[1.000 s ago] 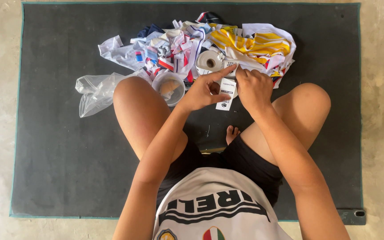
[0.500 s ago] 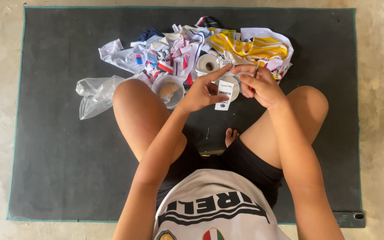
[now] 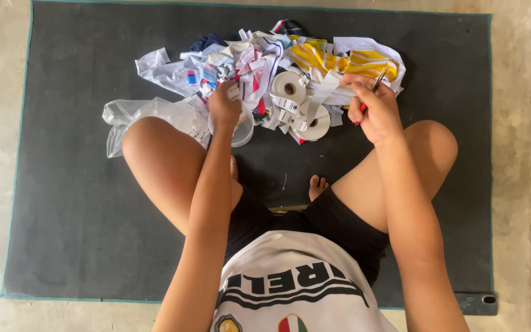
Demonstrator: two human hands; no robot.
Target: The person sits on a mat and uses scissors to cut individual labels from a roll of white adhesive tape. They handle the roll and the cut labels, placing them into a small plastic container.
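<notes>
Label rolls, white: two (image 3: 288, 87) (image 3: 318, 123). Clear plastic cup: one (image 3: 241, 130). Clear plastic bag: one (image 3: 149, 115). Dark mat: one (image 3: 62, 203). Pen: one (image 3: 371, 92). Fabric scrap heap: one (image 3: 265, 52).

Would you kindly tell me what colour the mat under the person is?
The mat is dark grey with a thin teal edge, seen best in the head view.

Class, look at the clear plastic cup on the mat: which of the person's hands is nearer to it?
Left. The left hand is at the clear plastic cup, over its rim; the right hand is off to its right, holding scissors.
</notes>
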